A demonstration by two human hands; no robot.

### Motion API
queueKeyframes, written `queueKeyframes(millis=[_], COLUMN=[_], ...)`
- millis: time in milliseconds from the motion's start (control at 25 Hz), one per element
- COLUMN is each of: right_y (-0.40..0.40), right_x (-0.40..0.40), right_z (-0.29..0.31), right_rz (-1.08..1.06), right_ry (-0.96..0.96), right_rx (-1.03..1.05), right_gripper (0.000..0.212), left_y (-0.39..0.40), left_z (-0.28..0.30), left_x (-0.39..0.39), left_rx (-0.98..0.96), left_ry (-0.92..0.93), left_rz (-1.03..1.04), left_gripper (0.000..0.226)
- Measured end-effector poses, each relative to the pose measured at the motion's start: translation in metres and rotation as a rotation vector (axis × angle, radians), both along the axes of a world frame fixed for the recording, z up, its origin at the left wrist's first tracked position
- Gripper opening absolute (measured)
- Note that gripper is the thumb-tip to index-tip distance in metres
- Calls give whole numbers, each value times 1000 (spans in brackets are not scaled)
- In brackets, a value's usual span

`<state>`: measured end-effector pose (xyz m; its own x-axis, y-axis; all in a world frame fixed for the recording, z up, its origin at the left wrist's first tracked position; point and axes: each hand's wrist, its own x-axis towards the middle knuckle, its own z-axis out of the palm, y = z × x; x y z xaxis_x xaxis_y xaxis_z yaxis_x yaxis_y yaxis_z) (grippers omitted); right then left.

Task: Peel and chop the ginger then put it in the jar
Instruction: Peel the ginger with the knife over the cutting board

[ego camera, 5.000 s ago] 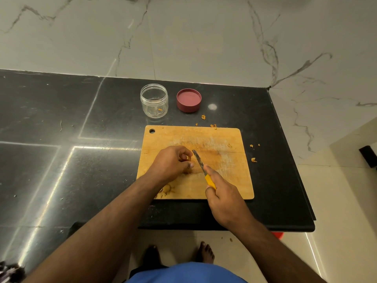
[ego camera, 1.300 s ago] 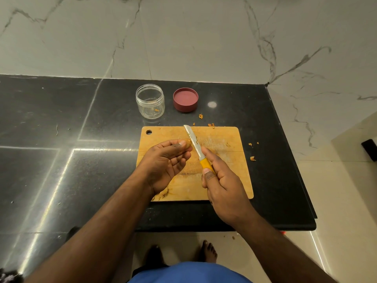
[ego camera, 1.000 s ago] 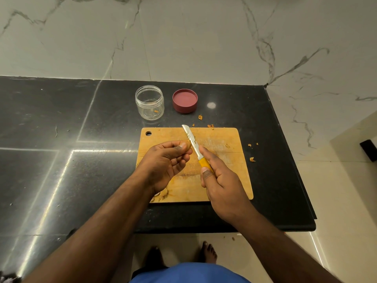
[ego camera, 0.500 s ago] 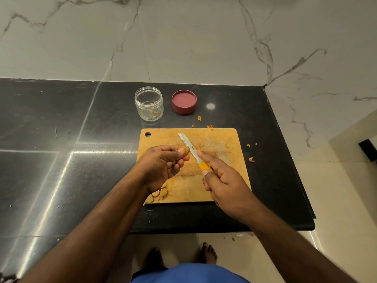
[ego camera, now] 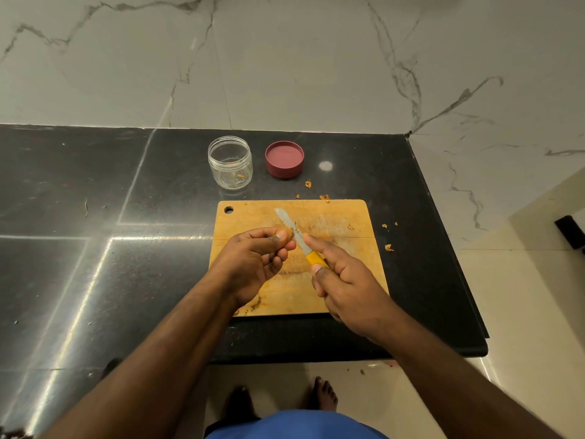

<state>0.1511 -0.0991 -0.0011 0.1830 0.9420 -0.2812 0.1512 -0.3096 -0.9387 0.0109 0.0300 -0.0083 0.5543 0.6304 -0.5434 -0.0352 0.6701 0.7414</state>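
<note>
- While the left hand point(ego camera: 253, 261) pinches a small tan ginger piece point(ego camera: 286, 233) above the rectangular wooden chopping board point(ego camera: 345, 217), the right hand point(ego camera: 345, 280) grips a yellow-handled steel knife point(ego camera: 297, 237).
- Behind the board's far edge, a clear round jar point(ego camera: 230, 162) stands on the black stone bench point(ego camera: 95, 201).

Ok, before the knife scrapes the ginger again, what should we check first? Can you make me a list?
1. Ginger held firmly: ok, the left hand pinches it at its fingertips above the cutting board.
2. Knife gripped well: ok, the right hand holds its yellow handle.
3. Blade against the ginger: ok, it lies right beside the piece.
4. Left fingers away from the sharp edge: cannot tell, they sit very close to the blade.
5. Jar ready: ok, it stands open on the counter with its red lid beside it.
6. Peel all gone: cannot tell, the fingers hide most of the ginger.
</note>
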Motion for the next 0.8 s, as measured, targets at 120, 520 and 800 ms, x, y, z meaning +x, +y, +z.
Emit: queueKeyframes(millis=[120,520,800], right_y=[-1,-2,1], right_x=[11,-1,15], right_z=[7,-2,8], right_rz=[70,11,150], right_ry=[72,106,133], right_rx=[-16,-9,-33], right_gripper=[47,49,48], left_y=[7,-2,17], left_z=[1,-6,5], left_x=[-8,-1,-14], left_rx=[-21,20,-9], left_ry=[33,11,65], left_rz=[-93,-16,-206], left_gripper=[22,11,9])
